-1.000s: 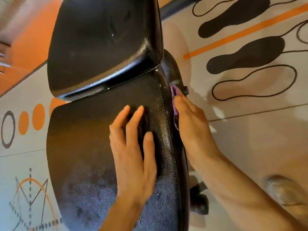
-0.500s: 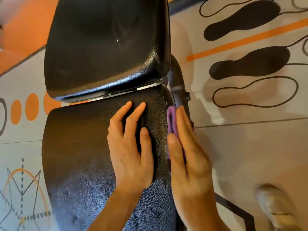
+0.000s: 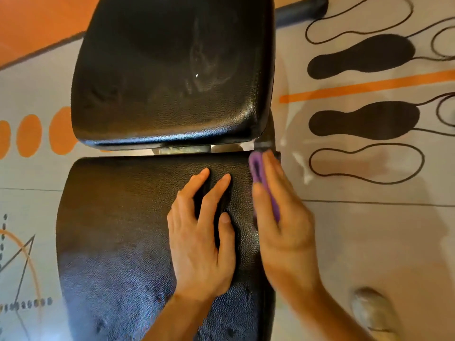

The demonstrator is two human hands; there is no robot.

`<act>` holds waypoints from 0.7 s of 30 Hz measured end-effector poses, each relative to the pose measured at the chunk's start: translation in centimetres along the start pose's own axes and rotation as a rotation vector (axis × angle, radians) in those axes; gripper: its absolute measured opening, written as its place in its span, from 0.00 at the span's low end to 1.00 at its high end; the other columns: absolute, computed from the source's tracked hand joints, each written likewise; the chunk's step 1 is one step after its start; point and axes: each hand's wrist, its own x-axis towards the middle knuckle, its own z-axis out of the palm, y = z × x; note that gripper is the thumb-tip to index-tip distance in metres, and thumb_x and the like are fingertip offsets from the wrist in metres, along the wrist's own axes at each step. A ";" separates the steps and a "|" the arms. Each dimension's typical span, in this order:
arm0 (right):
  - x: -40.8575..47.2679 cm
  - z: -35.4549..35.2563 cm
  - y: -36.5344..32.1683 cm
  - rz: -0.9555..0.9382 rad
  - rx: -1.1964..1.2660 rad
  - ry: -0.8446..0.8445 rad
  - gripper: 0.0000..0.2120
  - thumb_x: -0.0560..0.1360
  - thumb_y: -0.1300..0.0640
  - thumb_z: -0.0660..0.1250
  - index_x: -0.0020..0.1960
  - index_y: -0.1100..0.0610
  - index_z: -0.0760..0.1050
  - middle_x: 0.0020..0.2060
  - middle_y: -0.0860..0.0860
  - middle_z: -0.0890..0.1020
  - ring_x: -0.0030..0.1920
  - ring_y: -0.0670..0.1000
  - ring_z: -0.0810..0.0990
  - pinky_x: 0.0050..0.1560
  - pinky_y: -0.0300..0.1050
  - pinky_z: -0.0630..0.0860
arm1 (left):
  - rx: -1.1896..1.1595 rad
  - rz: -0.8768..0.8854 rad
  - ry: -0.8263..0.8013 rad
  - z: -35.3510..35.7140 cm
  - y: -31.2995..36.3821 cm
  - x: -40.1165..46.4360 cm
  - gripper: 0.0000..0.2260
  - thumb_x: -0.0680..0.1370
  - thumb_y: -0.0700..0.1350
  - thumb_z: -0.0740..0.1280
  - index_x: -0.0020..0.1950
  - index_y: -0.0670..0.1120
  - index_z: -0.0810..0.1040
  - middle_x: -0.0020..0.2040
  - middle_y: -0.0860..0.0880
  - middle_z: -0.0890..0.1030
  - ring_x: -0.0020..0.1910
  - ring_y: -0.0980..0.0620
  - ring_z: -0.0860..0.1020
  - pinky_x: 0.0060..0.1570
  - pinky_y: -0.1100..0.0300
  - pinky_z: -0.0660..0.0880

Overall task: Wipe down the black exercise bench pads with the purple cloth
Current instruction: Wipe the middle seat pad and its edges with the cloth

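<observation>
Two black bench pads fill the view: the far pad (image 3: 172, 77) with faint smears, and the near pad (image 3: 118, 217) below a narrow gap. My left hand (image 3: 202, 237) lies flat on the near pad, fingers straight and spread. My right hand (image 3: 283, 217) presses the purple cloth (image 3: 257, 168) against the near pad's right edge at its far corner, with straight fingers down the side and the thumb on top. Most of the cloth is hidden under the hand; a folded strip shows between thumb and forefinger.
The bench frame's dark tube (image 3: 302, 7) runs out at the top right. The pale floor (image 3: 369, 230) carries black footprint marks (image 3: 362, 55), an orange stripe and orange dots (image 3: 28, 135). A light shoe (image 3: 374, 311) stands at the lower right beside the bench.
My right hand drew the cloth back along the pad's right edge, then slid forward to the far corner. The left hand stayed flat on the near pad. The view shifted slightly.
</observation>
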 end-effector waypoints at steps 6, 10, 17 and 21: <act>-3.0 0.6 -0.8 0.097 -0.067 0.093 0.22 0.81 0.51 0.58 0.74 0.44 0.62 0.69 0.34 0.69 0.64 0.36 0.73 0.56 0.30 0.74 | 0.023 -0.026 -0.027 -0.1 0.0 0.0 0.21 0.79 0.49 0.54 0.72 0.56 0.68 0.74 0.51 0.66 0.71 0.48 0.68 0.65 0.48 0.67; -4.3 0.4 -0.9 0.027 -0.154 0.055 0.25 0.80 0.51 0.58 0.76 0.47 0.59 0.71 0.37 0.67 0.70 0.39 0.67 0.63 0.26 0.66 | 0.038 -0.041 -0.045 -0.1 0.0 0.0 0.21 0.79 0.49 0.55 0.72 0.55 0.69 0.74 0.49 0.66 0.71 0.47 0.68 0.65 0.45 0.67; 5.9 -1.3 -1.3 0.554 0.145 -0.090 0.14 0.81 0.50 0.59 0.51 0.53 0.82 0.48 0.57 0.84 0.52 0.55 0.82 0.57 0.54 0.79 | 0.022 -0.036 -0.067 -0.4 0.0 -0.1 0.22 0.79 0.47 0.55 0.73 0.53 0.69 0.74 0.48 0.66 0.71 0.47 0.67 0.66 0.42 0.67; 4.4 -3.8 -2.6 0.597 0.071 -0.100 0.14 0.79 0.50 0.62 0.50 0.58 0.82 0.47 0.58 0.84 0.53 0.58 0.81 0.58 0.49 0.75 | 0.019 -0.057 -0.076 -0.6 0.2 0.0 0.21 0.80 0.48 0.55 0.73 0.52 0.70 0.73 0.48 0.67 0.68 0.46 0.69 0.66 0.44 0.67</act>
